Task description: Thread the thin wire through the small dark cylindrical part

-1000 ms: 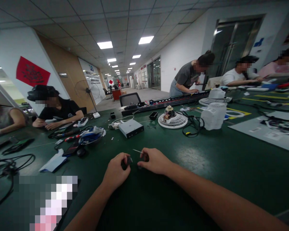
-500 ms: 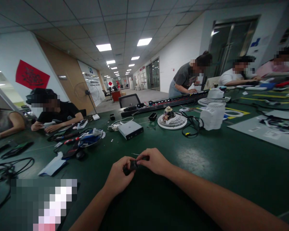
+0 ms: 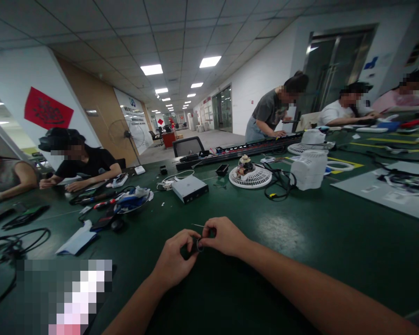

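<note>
Over the near middle of the table, my left hand (image 3: 172,260) is closed round a small dark cylindrical part (image 3: 187,251), mostly covered by the fingers. A thin curved rim (image 3: 199,246) shows at the end facing right. My right hand (image 3: 225,237) meets it there, thumb and fingertips pinched at that rim. Tucked in the same hand is a tool with a thin metal shaft (image 3: 197,226), which looks like a small screwdriver and points left above the left fingers. Its handle is largely hidden by the hand.
On the green table (image 3: 321,260), an optical disc drive (image 3: 190,188) lies ahead, near a white fan grille (image 3: 250,179) with an exposed motor and a white housing (image 3: 309,170). Cables, tools and a folded paper (image 3: 77,239) lie left. Several people work around the table.
My left hand's fingers have shifted on the dark part, and its curved rim now shows at the right fingertips. The shaft stays in my right hand, still pointing left.
</note>
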Demonstrator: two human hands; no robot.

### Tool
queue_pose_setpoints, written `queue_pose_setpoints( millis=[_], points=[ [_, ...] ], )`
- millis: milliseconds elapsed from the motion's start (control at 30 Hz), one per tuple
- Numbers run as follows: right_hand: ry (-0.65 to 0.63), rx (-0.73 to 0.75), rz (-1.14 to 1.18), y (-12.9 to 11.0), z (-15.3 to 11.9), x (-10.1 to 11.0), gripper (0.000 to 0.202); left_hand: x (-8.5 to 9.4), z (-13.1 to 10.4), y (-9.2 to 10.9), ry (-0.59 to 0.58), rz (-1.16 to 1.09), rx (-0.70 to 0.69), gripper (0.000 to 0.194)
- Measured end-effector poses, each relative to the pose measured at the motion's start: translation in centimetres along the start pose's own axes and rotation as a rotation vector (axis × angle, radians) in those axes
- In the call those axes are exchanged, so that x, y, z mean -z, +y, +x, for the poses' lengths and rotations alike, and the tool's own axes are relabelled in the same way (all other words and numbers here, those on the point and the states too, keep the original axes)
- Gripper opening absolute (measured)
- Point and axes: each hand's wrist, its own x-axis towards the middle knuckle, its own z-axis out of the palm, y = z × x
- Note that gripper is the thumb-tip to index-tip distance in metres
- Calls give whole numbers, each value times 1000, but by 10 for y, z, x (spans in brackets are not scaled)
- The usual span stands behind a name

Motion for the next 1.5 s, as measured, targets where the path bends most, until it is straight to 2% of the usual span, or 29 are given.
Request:
queue_pose_setpoints(
  millis=[200,367,500,600,833,967,1200,1333,1500],
  points=[
    [-11,-63,26,-3,-2,-3,20,-4,0,-1,36,11,-1,22],
    [41,-66,-26,-2,-1,3,21,-1,4,-5,87,58,78,23],
    [-10,59,-243,2,-2,16,14,4,6,-12,138,95,126,23],
    [-69,165,-328,4,-3,20,17,6,5,-14,146,92,132,24],
    [-73,143,-438,1,-4,22,25,2,4,-10,91,63,110,23],
    [-131,212,-396,-1,-6,22,24,2,3,-12,76,68,132,23],
    [-76,86,-439,-4,-5,16,23,0,4,-11,32,39,145,23],
    [-127,106,-414,-6,-7,17,21,0,4,-12,49,32,158,23],
    [-61,42,-464,-6,-5,17,21,1,4,-11,47,29,141,22]
  ],
)
